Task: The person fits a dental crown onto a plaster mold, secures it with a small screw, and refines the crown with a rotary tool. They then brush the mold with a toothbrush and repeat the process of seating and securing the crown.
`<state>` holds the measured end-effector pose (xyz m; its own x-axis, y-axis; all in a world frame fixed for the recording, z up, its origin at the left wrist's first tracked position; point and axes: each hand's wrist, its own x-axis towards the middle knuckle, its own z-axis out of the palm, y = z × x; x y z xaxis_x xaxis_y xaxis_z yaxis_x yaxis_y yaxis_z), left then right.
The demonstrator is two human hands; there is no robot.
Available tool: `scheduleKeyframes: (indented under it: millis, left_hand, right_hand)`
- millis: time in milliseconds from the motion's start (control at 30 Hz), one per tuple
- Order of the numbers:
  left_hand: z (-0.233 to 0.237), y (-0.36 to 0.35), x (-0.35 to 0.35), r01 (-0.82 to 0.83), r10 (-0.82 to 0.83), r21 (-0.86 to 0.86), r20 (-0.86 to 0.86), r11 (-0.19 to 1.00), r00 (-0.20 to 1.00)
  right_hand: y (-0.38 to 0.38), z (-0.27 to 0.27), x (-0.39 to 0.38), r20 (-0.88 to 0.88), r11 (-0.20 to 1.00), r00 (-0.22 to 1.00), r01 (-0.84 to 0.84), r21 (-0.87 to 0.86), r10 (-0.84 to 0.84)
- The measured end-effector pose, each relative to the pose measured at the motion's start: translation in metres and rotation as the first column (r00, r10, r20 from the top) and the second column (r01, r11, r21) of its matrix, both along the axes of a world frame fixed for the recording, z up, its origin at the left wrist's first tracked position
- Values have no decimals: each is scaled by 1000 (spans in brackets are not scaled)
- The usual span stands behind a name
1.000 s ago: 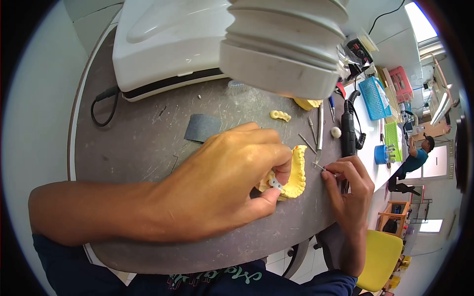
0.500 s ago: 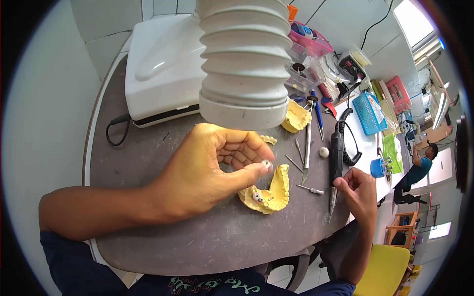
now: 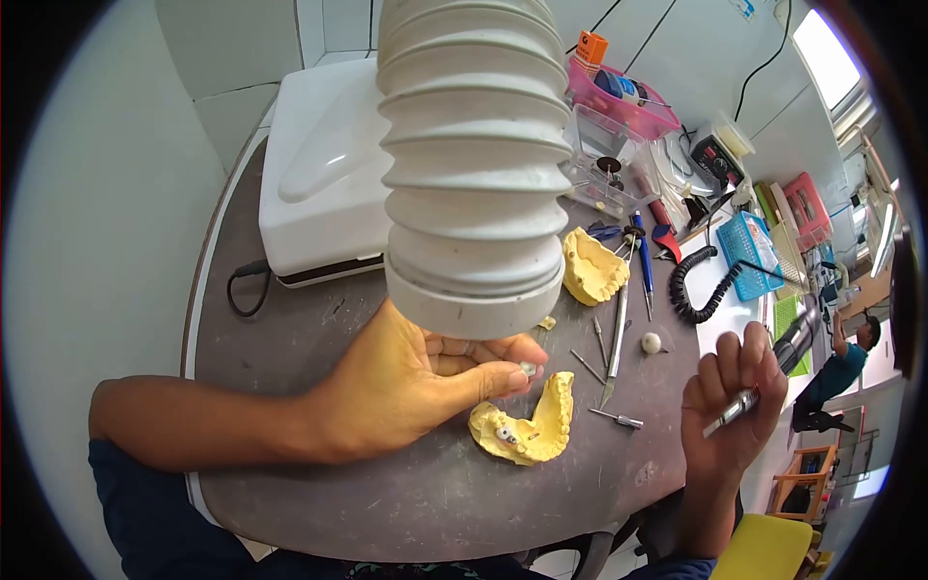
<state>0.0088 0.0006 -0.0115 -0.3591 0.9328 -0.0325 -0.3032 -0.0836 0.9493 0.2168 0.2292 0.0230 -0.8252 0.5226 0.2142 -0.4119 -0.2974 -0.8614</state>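
Between its thumb and fingertips, my left hand (image 3: pixel 387 387) pinches a small white dental crown (image 3: pixel 528 369). Just below those fingertips a yellow plaster jaw model (image 3: pixel 553 425) lies on the grey bench, with a small whitish piece (image 3: pixel 506 434) seated on its left arm. My right hand (image 3: pixel 730 401) is raised at the right, its fingers wrapped around a rotary handpiece (image 3: pixel 795 343). The silver tip of the handpiece points down and left, and a coiled black cord (image 3: pixel 691 280) lies behind it.
A ribbed white suction hose (image 3: pixel 474 193) hangs over my left hand. A white machine (image 3: pixel 324 193) stands at the back left. Another plaster model (image 3: pixel 592 266), a knife (image 3: pixel 615 338), a small metal tool (image 3: pixel 617 419) and a white ball bur (image 3: pixel 651 343) lie on the bench. A person (image 3: pixel 851 362) is far right.
My right hand has picked the handpiece up off the bench and lifted it, tilted. My left hand still pinches the crown, which has turned slightly. The view has shifted.
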Motion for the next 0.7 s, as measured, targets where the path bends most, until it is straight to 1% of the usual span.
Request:
scheduleKeyframes:
  millis: [67, 100, 133, 200, 267, 333, 400, 467, 533, 567, 700]
  left_hand:
    - [1, -1, 0, -1, 1, -7, 4, 1000, 1000]
    - [1, -2, 0, 2, -2, -9, 13, 1000, 1000]
    - [3, -1, 1, -4, 4, -13, 14, 1000, 1000]
    - [10, 0, 3, -58, 62, -96, 40, 994, 997]
    - [14, -2, 3, -62, 68, -122, 47, 991, 997]
    - [14, -1, 2, -60, 68, -143, 54, 988, 996]
    - [13, -2, 2, -60, 61, -132, 6, 989, 998]
    - [11, -1, 2, -52, 54, -138, 9, 989, 998]
    - [8, 0, 2, -46, 48, -139, 11, 989, 999]
    - [7, 0, 2, -50, 53, -132, 15, 990, 998]
    - [6, -2, 3, -58, 58, -125, 0, 990, 998]
  right_hand:
    - [-26, 7, -25, 92, 995, 995, 30, 92, -39]
    - [-19, 1, -28, 120, 957, 992, -81, 278, 49]
    - [-21, 2, -37, 103, 894, 984, -176, 411, 147]
    - [-30, 1, -45, 131, 832, 979, -201, 517, 154]
    - [-36, 9, -49, 191, 801, 964, -260, 539, 185]
    - [-40, 1, -50, 186, 809, 968, -242, 536, 166]
    - [-42, -8, -50, 137, 790, 984, -174, 588, 114]
    - [-45, -11, -52, 133, 806, 987, -154, 572, 95]
    - [-43, -18, -53, 112, 736, 992, -119, 666, 59]
    - [-45, -7, -46, 297, 716, 949, -279, 640, 104]
    - [-50, -8, -49, 301, 684, 948, -289, 670, 105]
